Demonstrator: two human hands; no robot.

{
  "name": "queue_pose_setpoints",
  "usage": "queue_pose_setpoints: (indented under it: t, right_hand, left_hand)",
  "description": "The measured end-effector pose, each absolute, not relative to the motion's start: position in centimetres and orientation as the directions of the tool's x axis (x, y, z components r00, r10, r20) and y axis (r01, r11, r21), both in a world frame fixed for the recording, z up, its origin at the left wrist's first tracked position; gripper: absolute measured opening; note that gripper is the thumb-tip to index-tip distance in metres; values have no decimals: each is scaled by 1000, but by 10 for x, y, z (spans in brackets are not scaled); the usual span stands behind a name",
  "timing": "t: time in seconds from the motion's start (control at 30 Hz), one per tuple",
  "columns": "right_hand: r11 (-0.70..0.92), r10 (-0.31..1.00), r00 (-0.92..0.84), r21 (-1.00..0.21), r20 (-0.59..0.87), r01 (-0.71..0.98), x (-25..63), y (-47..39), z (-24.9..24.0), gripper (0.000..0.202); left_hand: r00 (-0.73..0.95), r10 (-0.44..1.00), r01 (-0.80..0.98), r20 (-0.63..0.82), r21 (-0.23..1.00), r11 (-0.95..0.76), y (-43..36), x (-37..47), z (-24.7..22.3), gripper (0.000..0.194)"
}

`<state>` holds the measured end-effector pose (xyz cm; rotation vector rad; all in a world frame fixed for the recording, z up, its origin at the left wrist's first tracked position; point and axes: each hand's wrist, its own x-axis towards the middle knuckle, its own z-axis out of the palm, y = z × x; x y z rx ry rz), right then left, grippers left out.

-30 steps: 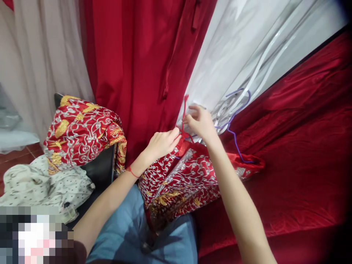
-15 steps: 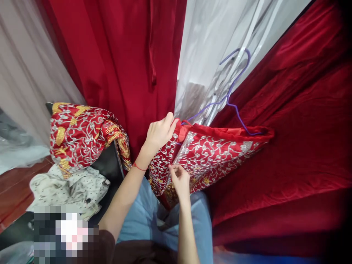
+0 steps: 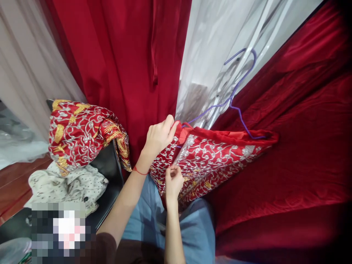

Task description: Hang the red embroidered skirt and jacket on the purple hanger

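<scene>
A red skirt (image 3: 217, 154) with silver and gold embroidery hangs slantwise from a purple hanger (image 3: 236, 91) in front of me. My left hand (image 3: 161, 134) is closed on its waistband, beside a side opening whose edges part near the top. Lower along that opening, my right hand (image 3: 174, 178) is closed in a pinch on the fabric edge. Whether a zipper pull sits between those fingertips is hidden. The hanger's hook is uppermost, against white rails, and its lower corners reach into the waistband.
Another red embroidered garment (image 3: 79, 135) drapes over a black chair (image 3: 110, 183) at left. A dotted white cloth (image 3: 68, 187) is bunched on the seat. Red curtains (image 3: 118, 66) hang behind, and red fabric (image 3: 297, 157) spreads at right. White rails (image 3: 255, 36) stand behind the hanger.
My right hand has moved slightly down and left along the skirt's opening, still pinching. My left hand keeps its hold on the waistband. The hanger and skirt appear shifted a little right.
</scene>
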<state>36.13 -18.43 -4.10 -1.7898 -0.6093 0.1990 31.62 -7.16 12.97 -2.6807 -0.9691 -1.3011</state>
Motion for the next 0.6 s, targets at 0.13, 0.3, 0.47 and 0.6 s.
queue_pose_setpoints:
  t: [0.13,0.3,0.47,0.6]
  right_hand:
    - [-10,624,776,-992,90,123,365,-187,-41,30]
    - [108,708,705,-992,33,-61,368,-191,-37,31]
    - [92,682,730,-995,36,-37,369,-198,-30,29]
    - [101,665,739,-993,109,55,368,-202,-26,29]
  left_hand:
    - [446,484,521,753,221,-824,-71,315,129,30]
    - [416,435,452,799,233,-861,-71,315,128,30]
    - [367,424,302,828,326,-896,-73,306,131,23]
    - [32,430,219,902,414,-884,-93,280,99,27]
